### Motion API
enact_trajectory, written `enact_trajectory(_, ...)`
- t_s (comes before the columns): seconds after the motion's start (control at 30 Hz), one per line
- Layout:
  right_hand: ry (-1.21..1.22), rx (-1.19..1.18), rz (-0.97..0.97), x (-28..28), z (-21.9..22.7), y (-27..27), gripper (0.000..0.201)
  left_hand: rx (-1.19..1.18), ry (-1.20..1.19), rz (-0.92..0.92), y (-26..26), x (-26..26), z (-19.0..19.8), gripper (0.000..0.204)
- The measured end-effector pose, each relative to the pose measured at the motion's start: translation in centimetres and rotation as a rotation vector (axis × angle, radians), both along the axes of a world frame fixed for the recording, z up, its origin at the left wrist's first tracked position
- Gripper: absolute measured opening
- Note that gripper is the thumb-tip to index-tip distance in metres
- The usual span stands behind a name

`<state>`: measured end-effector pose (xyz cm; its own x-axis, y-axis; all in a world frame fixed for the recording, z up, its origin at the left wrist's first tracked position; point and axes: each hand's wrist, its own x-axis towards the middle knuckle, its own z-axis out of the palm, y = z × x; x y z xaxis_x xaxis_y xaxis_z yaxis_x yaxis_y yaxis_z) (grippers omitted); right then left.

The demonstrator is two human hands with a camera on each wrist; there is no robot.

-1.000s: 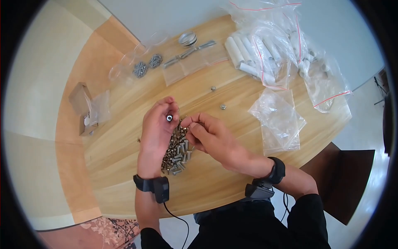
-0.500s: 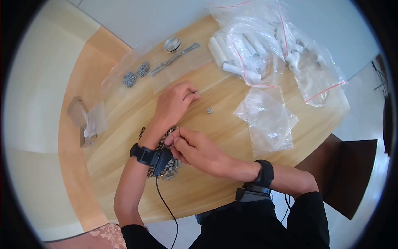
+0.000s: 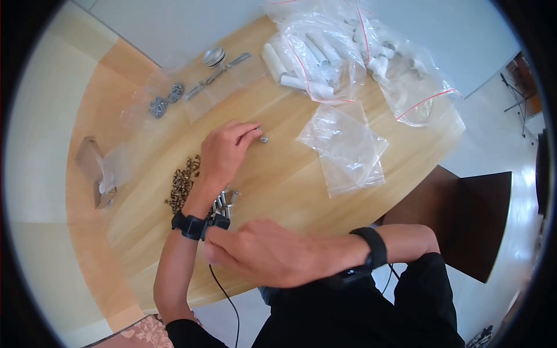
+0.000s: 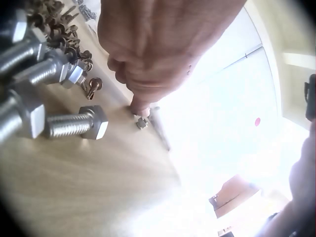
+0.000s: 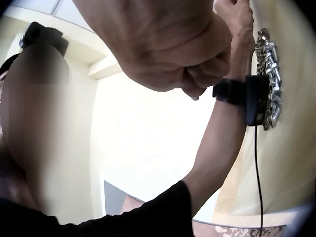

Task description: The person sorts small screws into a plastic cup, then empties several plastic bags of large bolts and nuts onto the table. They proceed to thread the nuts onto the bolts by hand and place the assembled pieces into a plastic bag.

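With thumb and fingers together, my left hand (image 3: 223, 152) pinches a small metal nut, mostly hidden, at its fingertips. Right beside those fingertips a loose nut (image 3: 264, 139) lies on the table; in the left wrist view this nut (image 4: 142, 122) sits just below the fingers. My right hand (image 3: 270, 252) is raised near the left wrist, fingers curled in, and no object shows in it; the right wrist view shows the same curled hand (image 5: 168, 49). Under the left forearm lie brownish screws (image 3: 183, 182) and silver hex bolts (image 3: 232, 197), partly covered.
Clear bags with white tubes (image 3: 275, 64) are at the back, flat empty bags (image 3: 342, 145) to the right. Grey screw piles (image 3: 158, 107), round metal lids (image 3: 214, 57) and a bag with metal strips (image 3: 217, 95) lie back left. An open small box (image 3: 90, 159) stands at left.
The left hand went from the piles out over the table to the nuts; one nut there is no longer in sight. The right hand drew back from the piles toward the body. The head view shifted.
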<state>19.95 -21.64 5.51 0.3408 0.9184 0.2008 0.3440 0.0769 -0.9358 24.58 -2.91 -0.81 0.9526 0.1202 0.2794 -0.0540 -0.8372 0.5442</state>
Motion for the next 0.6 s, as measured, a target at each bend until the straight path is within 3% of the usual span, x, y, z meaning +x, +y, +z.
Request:
enact_trajectory(0.07,-0.12,-0.15,0.119,0.7,0.8,-3.0,0.021,0.08,0.176,0.097,-0.2,-0.5,1.0,0.022)
enact_trajectory(0.13,-0.314,-0.148,0.045,2.0,0.5,-6.4,0.016,0.105,0.144,0.102,0.3,-1.0,1.0,0.023)
enact_trajectory(0.2,-0.224,-0.133,-0.033,3.2,-0.8,-9.1,0.013,0.135,0.108,0.106,0.7,-1.2,0.6,0.024)
enact_trajectory(0.23,-0.227,-0.128,-0.027,3.8,-0.9,-10.0,0.013,0.032,0.061,0.108,0.8,-1.3,0.1,0.025)
enact_trajectory(0.3,0.737,-0.204,-0.225,4.5,-0.9,-11.3,0.016,-0.073,0.016,0.108,0.8,-1.2,-0.5,0.026)
enact_trajectory(0.33,0.734,-0.201,-0.226,4.4,-1.3,-11.5,0.016,-0.106,-0.002,0.093,0.8,-1.1,-0.5,0.027)
enact_trajectory(0.4,0.999,-0.024,-0.298,3.7,-2.7,-11.6,0.018,-0.135,-0.022,0.076,0.5,-0.9,-0.2,0.028)
enact_trajectory(0.47,0.99,-0.024,-0.275,2.8,-3.3,-11.3,0.019,-0.01,0.168,0.099,0.0,-1.0,0.5,0.027)
enact_trajectory(0.6,1.049,-0.069,-0.225,1.6,-3.5,-10.7,0.02,0.048,0.163,0.075,-0.1,-1.6,0.8,0.028)
